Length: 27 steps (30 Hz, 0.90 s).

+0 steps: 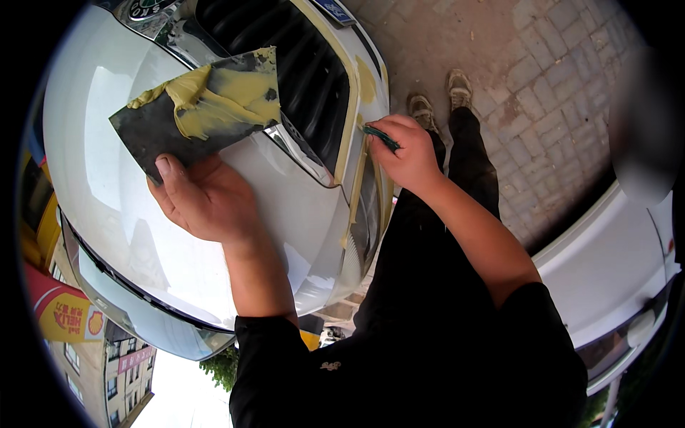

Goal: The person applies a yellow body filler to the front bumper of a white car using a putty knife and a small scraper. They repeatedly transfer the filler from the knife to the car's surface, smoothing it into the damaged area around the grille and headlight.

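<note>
Putty, thick and yellow (191,96), is carried along upper edge of dark rectangular board (150,133); lower corner is gripped by left hand (208,196), presumably for clean hold. Small dark-green spreader (382,138) is pinched in right hand (411,151) beside black grille (314,89) of white car (107,93).

Brick paving (549,93) spreads over the upper right of the frame, with a dusty brownish patch (474,39) near the top. On it, right of top centre, stand my two scuffed shoes (460,84). The white car (107,143), left to centre, carries yellowish filler (366,82) beside its grille.
</note>
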Tool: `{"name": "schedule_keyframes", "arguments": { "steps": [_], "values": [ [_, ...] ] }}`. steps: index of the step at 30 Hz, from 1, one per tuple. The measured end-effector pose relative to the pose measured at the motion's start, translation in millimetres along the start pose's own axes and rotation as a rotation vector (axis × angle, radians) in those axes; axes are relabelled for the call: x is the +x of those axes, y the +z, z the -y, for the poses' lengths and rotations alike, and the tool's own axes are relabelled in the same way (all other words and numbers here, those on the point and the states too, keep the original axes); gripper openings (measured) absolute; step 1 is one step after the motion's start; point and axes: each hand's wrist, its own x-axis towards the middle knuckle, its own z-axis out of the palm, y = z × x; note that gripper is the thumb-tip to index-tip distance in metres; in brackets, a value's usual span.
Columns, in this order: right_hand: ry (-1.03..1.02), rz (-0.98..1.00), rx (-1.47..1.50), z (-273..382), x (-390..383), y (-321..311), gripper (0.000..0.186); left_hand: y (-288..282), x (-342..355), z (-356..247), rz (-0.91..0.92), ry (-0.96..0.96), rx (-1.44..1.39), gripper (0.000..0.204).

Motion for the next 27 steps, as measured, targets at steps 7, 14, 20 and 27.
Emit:
{"name": "schedule_keyframes", "arguments": {
  "steps": [7, 14, 20, 27],
  "values": [
    [-0.002, 0.01, 0.04, 2, -1, 6, 0.018, -2, 1, 1, 0.014, -0.006, -0.023, 0.035],
    [-0.311, 0.085, -0.333, 2, 27, -25, 0.018, -1, 2, -2, 0.009, -0.025, -0.034, 0.034],
    [-0.505, 0.227, -0.521, 11, 44, -32, 0.026, 0, 1, -2, -0.004, -0.037, -0.07, 0.034],
    [-0.515, 0.268, -0.544, 14, 43, -29, 0.027, 0, 1, -1, -0.014, -0.038, -0.049, 0.035]
  ]
}}
